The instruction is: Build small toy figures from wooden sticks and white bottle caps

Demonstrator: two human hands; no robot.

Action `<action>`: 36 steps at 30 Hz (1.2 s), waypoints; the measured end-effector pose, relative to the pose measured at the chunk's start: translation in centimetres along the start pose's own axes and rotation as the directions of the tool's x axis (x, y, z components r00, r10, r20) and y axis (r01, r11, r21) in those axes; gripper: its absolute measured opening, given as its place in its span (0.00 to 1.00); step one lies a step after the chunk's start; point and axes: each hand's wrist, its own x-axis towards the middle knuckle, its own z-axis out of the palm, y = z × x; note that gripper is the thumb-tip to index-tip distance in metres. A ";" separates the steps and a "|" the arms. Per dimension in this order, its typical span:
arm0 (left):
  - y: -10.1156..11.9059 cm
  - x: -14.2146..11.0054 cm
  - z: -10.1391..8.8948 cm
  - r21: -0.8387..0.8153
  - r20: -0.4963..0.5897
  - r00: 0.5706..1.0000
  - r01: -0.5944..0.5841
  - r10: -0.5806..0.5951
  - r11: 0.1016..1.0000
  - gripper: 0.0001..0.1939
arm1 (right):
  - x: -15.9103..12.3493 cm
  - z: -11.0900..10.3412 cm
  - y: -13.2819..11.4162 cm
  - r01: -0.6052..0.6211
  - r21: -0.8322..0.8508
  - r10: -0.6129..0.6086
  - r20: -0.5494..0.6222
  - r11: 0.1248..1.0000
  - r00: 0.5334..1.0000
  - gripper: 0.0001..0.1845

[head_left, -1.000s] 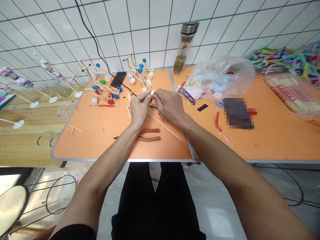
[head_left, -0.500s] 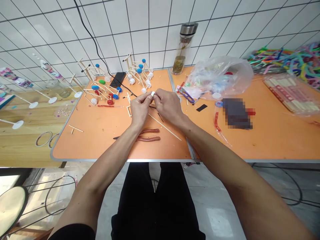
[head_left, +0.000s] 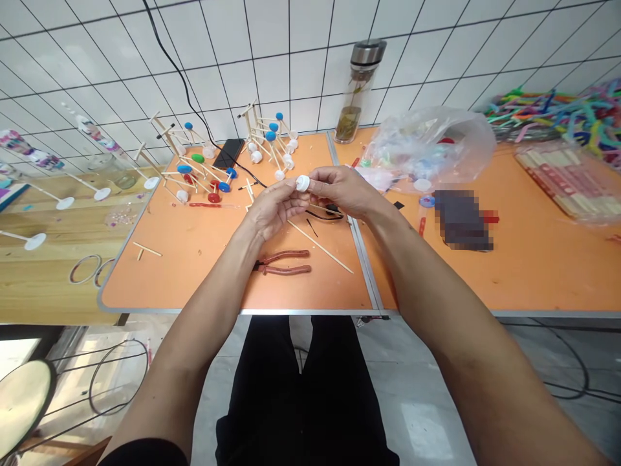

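Observation:
My right hand [head_left: 342, 191] pinches a small white bottle cap [head_left: 303, 183] between thumb and fingertips, above the orange table [head_left: 194, 259]. My left hand [head_left: 272, 210] lies palm up just under the cap, its fingers loosely spread and holding nothing. A thin wooden stick [head_left: 320, 246] lies on the table below both hands. Red-handled pliers [head_left: 284, 262] rest nearer the front edge, beside my left forearm.
Stick-and-cap models [head_left: 269, 142] stand at the back left near a black phone [head_left: 229, 153] and cable. A glass bottle [head_left: 359, 90] stands by the wall. A clear plastic bag [head_left: 431, 149] and coloured straws [head_left: 553, 116] lie to the right.
Both hands had pinched the cap together. Now my left hand has let go and turned palm up, while my right hand holds the cap alone, turned flat side up.

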 end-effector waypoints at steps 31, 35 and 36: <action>0.5 -0.6 -0.2 -0.126 0.042 0.984 0.175 -0.171 0.977 0.10 | -0.1 -0.5 -0.1 -0.202 0.382 0.153 0.156 0.902 0.976 0.26; 0.3 -0.7 -0.3 -0.118 0.077 0.984 0.168 -0.159 0.979 0.10 | -0.1 -0.8 -0.1 -0.217 0.371 0.164 0.169 0.903 0.972 0.27; 0.3 -0.7 -0.3 -0.118 0.084 0.984 0.164 -0.155 0.979 0.10 | -0.1 -0.8 -0.1 -0.213 0.372 0.160 0.169 0.903 0.973 0.27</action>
